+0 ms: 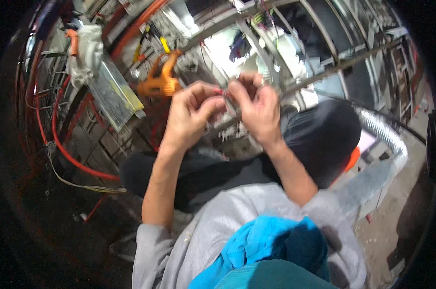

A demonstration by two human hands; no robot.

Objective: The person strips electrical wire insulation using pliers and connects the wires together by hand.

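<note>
Fingertips nearly together, my left hand (191,113) and my right hand (260,110) meet in front of my lap. Both hands are closed in a pinch. Between them is a thin red wire (219,90), small and blurred, held at its end by the left fingers. The right thumb and forefinger pinch at the same spot; their tips partly hide what they grip. Just beyond my left hand lies an orange power tool (161,79). Metal framing bars (319,74) run behind and beside my right hand.
Yellow-and-black hand tools (164,44) lie past the orange tool. A red hose (78,166) curves along the left, near a long grey metal piece (114,91). Silver flexible duct (382,132) bends around my right side. Black-trousered legs (324,139) are folded beneath my hands.
</note>
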